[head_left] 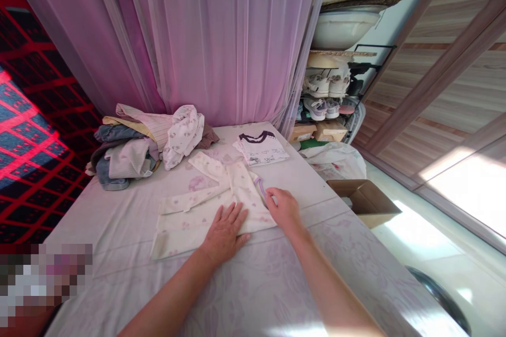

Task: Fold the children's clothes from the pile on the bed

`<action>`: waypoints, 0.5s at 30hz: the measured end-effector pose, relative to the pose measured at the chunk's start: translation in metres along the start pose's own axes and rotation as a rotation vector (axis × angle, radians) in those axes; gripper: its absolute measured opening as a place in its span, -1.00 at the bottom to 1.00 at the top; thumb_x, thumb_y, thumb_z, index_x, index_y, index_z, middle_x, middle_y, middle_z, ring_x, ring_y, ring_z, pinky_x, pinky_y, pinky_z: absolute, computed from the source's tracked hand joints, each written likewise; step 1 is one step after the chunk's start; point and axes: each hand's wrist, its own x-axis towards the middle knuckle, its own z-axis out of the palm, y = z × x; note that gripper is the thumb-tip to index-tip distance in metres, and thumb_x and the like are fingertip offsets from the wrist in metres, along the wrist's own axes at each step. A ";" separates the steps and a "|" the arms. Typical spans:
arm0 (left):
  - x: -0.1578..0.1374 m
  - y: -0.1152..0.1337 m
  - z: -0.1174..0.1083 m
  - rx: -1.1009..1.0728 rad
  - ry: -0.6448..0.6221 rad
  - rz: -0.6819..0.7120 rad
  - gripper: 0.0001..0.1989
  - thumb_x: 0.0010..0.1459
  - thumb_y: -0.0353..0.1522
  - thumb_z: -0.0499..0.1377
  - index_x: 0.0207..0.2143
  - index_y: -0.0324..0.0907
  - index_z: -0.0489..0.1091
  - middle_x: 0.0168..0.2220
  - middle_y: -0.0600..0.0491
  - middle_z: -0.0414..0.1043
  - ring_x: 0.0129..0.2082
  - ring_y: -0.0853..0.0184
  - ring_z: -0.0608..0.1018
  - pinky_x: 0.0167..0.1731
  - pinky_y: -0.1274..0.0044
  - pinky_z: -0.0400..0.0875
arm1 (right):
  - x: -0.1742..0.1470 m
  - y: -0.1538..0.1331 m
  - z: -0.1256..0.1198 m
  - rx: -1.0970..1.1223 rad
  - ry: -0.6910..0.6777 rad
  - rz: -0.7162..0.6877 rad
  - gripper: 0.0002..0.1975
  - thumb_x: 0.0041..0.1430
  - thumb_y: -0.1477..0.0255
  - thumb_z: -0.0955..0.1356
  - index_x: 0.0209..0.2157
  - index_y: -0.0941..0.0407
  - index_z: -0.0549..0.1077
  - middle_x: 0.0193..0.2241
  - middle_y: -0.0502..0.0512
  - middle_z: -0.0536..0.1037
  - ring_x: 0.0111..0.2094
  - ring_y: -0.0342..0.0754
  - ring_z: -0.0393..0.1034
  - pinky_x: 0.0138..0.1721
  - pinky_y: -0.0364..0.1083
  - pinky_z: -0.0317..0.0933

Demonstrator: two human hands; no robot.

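Observation:
A cream child's top [213, 200] with small printed motifs and a purple trim at the neck lies spread on the bed-like surface. One of its sleeves points away toward the far left; another part is folded across the body. My left hand [226, 231] rests flat on the lower edge of the top, fingers stretched out. At the neck end, my right hand [283, 210] has its thumb and fingers closed on the fabric beside the purple trim. Beyond the top sits a folded white shirt [263, 148] with a dark collar.
A heap of mixed clothes [136, 147] lies at the far left of the sheet-covered surface [130, 284]. Purple curtains [221, 37] hang behind. To the right are a shoe rack [328, 97], a white basin [343, 29] and an open cardboard box [363, 202] on the floor.

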 end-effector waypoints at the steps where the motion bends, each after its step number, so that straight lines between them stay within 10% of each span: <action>1: 0.000 -0.001 0.001 0.006 0.018 -0.006 -0.38 0.26 -0.01 -0.05 0.29 -0.03 0.08 0.34 -0.08 0.00 0.33 0.07 0.07 0.25 0.11 -0.08 | 0.015 -0.005 0.002 0.011 -0.057 0.028 -0.74 0.20 0.40 0.23 -0.17 0.03 0.52 -0.24 0.06 0.60 -0.22 -0.04 0.41 -0.18 -0.12 0.16; 8: 0.001 0.002 0.009 0.024 0.125 -0.067 -0.41 0.18 -0.03 0.08 0.23 0.06 0.18 0.36 -0.07 -0.05 0.33 0.01 0.06 0.24 0.11 -0.04 | 0.100 -0.031 0.037 0.060 -0.284 0.267 -0.71 0.17 0.33 0.29 -0.07 0.00 0.48 -0.14 0.02 0.59 -0.09 -0.04 0.43 -0.12 -0.13 0.20; 15: 0.001 0.006 0.008 -0.028 0.111 -0.121 -0.42 0.16 0.00 0.08 0.21 0.08 0.22 0.36 -0.05 -0.06 0.33 -0.01 0.03 0.24 0.09 -0.03 | 0.134 -0.040 0.055 0.107 -0.350 0.332 -0.90 -0.14 0.36 0.45 -0.50 0.06 0.50 -0.42 0.06 0.58 -0.24 0.09 0.47 -0.21 -0.06 0.24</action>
